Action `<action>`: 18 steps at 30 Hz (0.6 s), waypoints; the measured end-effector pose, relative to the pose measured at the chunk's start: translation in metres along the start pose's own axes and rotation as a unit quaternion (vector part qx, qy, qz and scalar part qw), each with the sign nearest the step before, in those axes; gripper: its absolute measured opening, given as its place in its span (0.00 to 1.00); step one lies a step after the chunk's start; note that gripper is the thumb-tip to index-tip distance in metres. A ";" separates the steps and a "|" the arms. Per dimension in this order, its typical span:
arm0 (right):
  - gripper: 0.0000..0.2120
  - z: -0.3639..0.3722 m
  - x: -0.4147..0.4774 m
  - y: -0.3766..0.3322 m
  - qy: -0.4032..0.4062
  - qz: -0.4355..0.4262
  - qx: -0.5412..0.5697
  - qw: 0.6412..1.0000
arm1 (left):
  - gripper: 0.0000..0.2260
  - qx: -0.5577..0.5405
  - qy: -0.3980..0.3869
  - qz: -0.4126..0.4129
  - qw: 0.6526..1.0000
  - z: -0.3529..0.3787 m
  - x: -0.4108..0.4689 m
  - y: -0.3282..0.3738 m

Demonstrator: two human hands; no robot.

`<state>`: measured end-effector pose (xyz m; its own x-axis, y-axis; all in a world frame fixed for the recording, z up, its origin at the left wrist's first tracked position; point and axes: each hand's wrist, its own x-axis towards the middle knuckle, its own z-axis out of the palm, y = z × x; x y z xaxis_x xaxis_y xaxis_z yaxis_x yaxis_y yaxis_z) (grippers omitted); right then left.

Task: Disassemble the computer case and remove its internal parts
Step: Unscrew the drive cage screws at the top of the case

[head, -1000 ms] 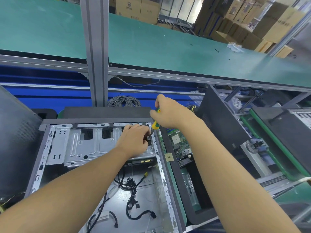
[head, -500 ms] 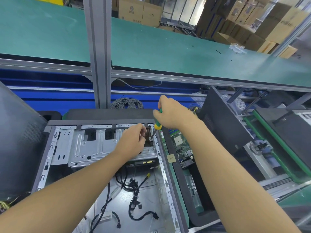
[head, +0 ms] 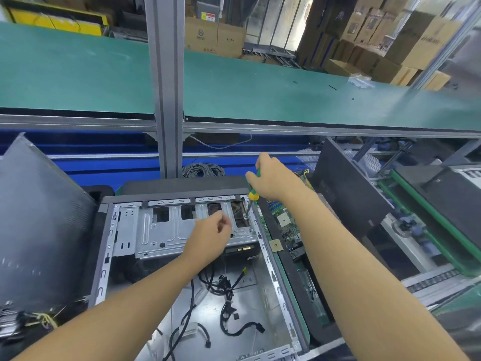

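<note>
Print on the cardboard boxes is too blurred to read.

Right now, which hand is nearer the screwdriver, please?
Right: the right hand grips the screwdriver handle; the left hand sits apart, down-left of its tip, over the drive cage.

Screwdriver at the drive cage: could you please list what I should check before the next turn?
1. Grip: the right hand holds the screwdriver by its handle: ok.
2. Tip seated in a screw on the cage: cannot tell, too small.
3. The left hand is apart from the shaft: ok.
4. The left hand is empty: cannot tell, blurred.
5. The cables lie on the floor of the case, away from the tip: ok.
</note>
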<state>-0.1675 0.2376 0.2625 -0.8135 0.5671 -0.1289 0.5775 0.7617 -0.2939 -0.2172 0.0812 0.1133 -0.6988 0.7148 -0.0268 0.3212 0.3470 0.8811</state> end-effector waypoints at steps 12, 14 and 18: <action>0.10 -0.004 -0.004 0.006 -0.042 -0.033 0.052 0.997 | 0.22 -0.375 -0.099 -0.382 0.839 0.029 -0.037 -0.017; 0.09 -0.003 -0.004 0.010 -0.038 -0.043 0.046 0.997 | 0.28 -0.462 0.016 -0.356 0.812 0.042 -0.035 -0.017; 0.17 0.005 -0.003 0.013 0.020 -0.056 -0.005 0.998 | 0.29 -0.484 0.084 -0.333 0.805 0.054 -0.036 -0.016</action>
<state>-0.1577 0.2440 0.2549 -0.8697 0.4903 -0.0571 0.4840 0.8242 -0.2941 -0.1626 0.0822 0.0743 -0.6129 0.4450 -0.6529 -0.7519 -0.0743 0.6551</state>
